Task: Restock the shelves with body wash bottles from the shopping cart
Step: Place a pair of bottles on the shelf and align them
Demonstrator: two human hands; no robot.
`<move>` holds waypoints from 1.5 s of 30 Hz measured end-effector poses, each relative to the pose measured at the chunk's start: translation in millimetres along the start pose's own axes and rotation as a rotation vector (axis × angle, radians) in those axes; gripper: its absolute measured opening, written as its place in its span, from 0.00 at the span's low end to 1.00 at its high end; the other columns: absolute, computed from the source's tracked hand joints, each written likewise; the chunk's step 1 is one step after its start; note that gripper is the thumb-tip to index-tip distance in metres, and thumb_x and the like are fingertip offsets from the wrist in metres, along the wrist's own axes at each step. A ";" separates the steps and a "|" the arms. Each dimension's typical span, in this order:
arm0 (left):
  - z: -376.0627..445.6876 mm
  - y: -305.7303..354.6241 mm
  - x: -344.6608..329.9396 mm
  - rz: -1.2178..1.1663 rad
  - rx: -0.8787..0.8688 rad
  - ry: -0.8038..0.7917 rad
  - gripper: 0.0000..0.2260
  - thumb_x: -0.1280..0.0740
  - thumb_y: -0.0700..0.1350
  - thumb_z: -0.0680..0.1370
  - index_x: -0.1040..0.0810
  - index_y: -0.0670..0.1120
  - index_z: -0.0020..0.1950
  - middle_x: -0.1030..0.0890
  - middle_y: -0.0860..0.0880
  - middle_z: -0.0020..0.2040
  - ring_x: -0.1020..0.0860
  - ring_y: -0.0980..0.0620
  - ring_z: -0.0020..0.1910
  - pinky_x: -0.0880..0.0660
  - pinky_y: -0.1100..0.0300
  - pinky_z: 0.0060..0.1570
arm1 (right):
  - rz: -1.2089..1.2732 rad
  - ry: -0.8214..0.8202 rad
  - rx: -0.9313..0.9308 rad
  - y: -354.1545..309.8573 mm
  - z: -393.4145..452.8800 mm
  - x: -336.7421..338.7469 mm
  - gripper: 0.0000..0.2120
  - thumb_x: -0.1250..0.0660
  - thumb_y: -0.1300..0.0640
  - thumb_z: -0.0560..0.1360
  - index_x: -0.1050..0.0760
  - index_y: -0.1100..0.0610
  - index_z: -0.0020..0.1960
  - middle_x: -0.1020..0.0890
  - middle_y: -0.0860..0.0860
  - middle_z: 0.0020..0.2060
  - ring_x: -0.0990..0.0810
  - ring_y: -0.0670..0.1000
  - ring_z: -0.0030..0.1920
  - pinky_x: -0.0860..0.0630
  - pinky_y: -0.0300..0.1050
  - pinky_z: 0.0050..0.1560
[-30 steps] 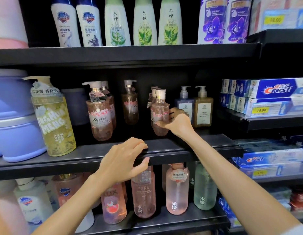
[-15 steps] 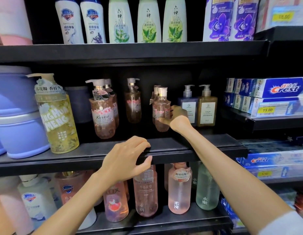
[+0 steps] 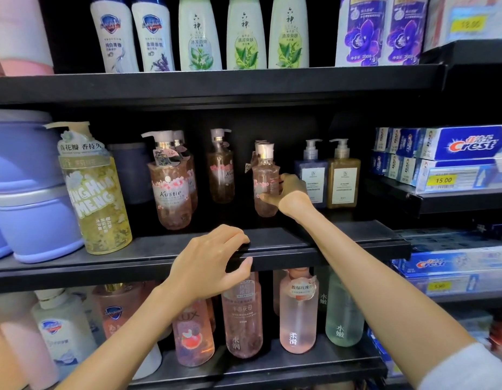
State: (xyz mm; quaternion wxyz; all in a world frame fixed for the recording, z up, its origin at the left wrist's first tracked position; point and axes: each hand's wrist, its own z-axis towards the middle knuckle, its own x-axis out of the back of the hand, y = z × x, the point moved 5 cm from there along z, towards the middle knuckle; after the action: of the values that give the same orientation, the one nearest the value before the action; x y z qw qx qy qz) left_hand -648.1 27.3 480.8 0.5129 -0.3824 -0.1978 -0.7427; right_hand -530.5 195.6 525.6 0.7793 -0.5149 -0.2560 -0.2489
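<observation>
My right hand grips a small pink clear body wash bottle with a white cap, deep on the middle shelf. More bottles of the same kind stand right behind it. My left hand rests on the front edge of that shelf, fingers curled over the lip and thumb under it. Pink Kustie pump bottles stand to the left and a large yellow pump bottle stands further left. The shopping cart is out of view.
A blue pump bottle and an amber one stand just right of my right hand. Purple tubs fill the left end. Crest toothpaste boxes stack at the right. Upper and lower shelves hold several more bottles.
My right hand has kept its grip and pushed the pink bottle slightly further back on the shelf. The left hand stays on the shelf edge.
</observation>
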 end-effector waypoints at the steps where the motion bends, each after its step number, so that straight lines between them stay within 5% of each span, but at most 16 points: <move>1: -0.1 0.0 0.0 -0.001 0.001 0.000 0.19 0.42 0.54 0.74 0.19 0.43 0.51 0.19 0.50 0.49 0.20 0.51 0.44 0.22 0.56 0.31 | 0.002 0.001 0.000 0.0 0.2 -0.3 0.23 0.28 0.52 0.73 0.28 0.60 0.63 0.21 0.57 0.60 0.23 0.56 0.61 0.28 0.47 0.59; 15: 0.3 0.3 0.9 0.003 -0.011 0.019 0.19 0.42 0.54 0.74 0.19 0.42 0.51 0.19 0.50 0.48 0.20 0.52 0.44 0.22 0.56 0.30 | -0.020 -0.069 0.026 2.6 0.7 -4.7 0.22 0.32 0.54 0.77 0.31 0.60 0.68 0.24 0.57 0.63 0.24 0.57 0.63 0.29 0.48 0.62; 21: -1.3 -3.4 -0.3 -0.001 -0.028 0.058 0.20 0.42 0.55 0.74 0.19 0.42 0.51 0.19 0.50 0.49 0.20 0.51 0.44 0.22 0.55 0.30 | 0.115 -0.073 0.002 8.6 -12.0 4.9 0.30 0.32 0.56 0.77 0.40 0.59 0.74 0.29 0.57 0.69 0.29 0.57 0.68 0.32 0.51 0.68; 24: -1.0 -4.1 -1.2 -0.006 -0.027 0.047 0.21 0.43 0.56 0.74 0.19 0.43 0.52 0.19 0.50 0.49 0.20 0.51 0.46 0.22 0.56 0.32 | 0.246 0.079 0.124 11.5 -53.1 30.4 0.21 0.35 0.58 0.78 0.33 0.59 0.70 0.25 0.55 0.65 0.26 0.49 0.62 0.31 0.34 0.62; 26: -0.5 -4.8 0.8 -0.053 0.002 0.052 0.22 0.44 0.57 0.73 0.20 0.43 0.53 0.19 0.50 0.50 0.20 0.51 0.48 0.23 0.56 0.36 | 0.298 0.198 0.217 20.8 -100.4 45.5 0.14 0.36 0.58 0.79 0.27 0.56 0.64 0.21 0.50 0.59 0.24 0.40 0.54 0.32 0.22 0.52; 29: -4.6 0.3 2.4 -0.127 0.001 0.155 0.19 0.40 0.53 0.75 0.21 0.42 0.56 0.21 0.48 0.56 0.23 0.50 0.56 0.22 0.53 0.48 | 0.335 0.331 0.270 56.3 -183.9 50.9 0.09 0.36 0.60 0.79 0.23 0.56 0.58 0.19 0.45 0.51 0.22 0.36 0.51 0.30 0.24 0.51; 33: -49.2 57.1 -35.4 -0.438 0.008 0.357 0.13 0.37 0.42 0.76 0.23 0.39 0.59 0.23 0.46 0.61 0.27 0.52 0.62 0.35 0.64 0.65 | 0.312 0.344 0.050 139.5 -284.0 26.0 0.08 0.36 0.60 0.79 0.22 0.53 0.56 0.19 0.44 0.51 0.23 0.34 0.51 0.31 0.23 0.50; 36: -111.8 118.9 -106.3 -0.864 0.251 0.112 0.13 0.35 0.40 0.78 0.24 0.42 0.63 0.23 0.51 0.62 0.26 0.56 0.62 0.35 0.71 0.62 | 0.349 0.272 -0.234 208.2 -361.3 -2.0 0.09 0.37 0.58 0.80 0.24 0.50 0.58 0.18 0.47 0.54 0.23 0.35 0.52 0.31 0.25 0.50; 40: -222.5 197.2 -200.0 -1.243 0.740 -0.348 0.11 0.36 0.37 0.79 0.22 0.45 0.60 0.20 0.48 0.59 0.23 0.51 0.60 0.32 0.66 0.57 | 0.351 0.289 -0.590 280.8 -488.5 -19.6 0.09 0.38 0.56 0.80 0.24 0.46 0.57 0.19 0.51 0.56 0.22 0.48 0.55 0.33 0.27 0.51; 43: -284.5 250.8 -234.4 -1.388 0.937 -0.582 0.17 0.42 0.29 0.79 0.17 0.45 0.47 0.16 0.52 0.45 0.20 0.67 0.41 0.28 0.72 0.45 | 0.383 0.391 -0.788 306.7 -585.6 -11.7 0.10 0.39 0.58 0.80 0.24 0.47 0.58 0.21 0.48 0.62 0.25 0.40 0.59 0.35 0.27 0.58; 45: -306.4 280.4 -243.8 -1.423 0.937 -0.740 0.19 0.42 0.32 0.80 0.18 0.54 0.47 0.19 0.65 0.34 0.23 0.73 0.33 0.28 0.76 0.41 | 0.399 0.458 -0.883 315.9 -638.3 -4.6 0.11 0.38 0.58 0.80 0.24 0.46 0.58 0.22 0.48 0.63 0.26 0.43 0.62 0.35 0.35 0.65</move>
State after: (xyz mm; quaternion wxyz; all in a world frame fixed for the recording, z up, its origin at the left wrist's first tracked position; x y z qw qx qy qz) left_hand -459.7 -145.0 72.4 -0.0573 -0.1373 -0.8168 -0.5574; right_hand -237.0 -288.2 93.1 0.5568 -0.7648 0.1523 -0.2861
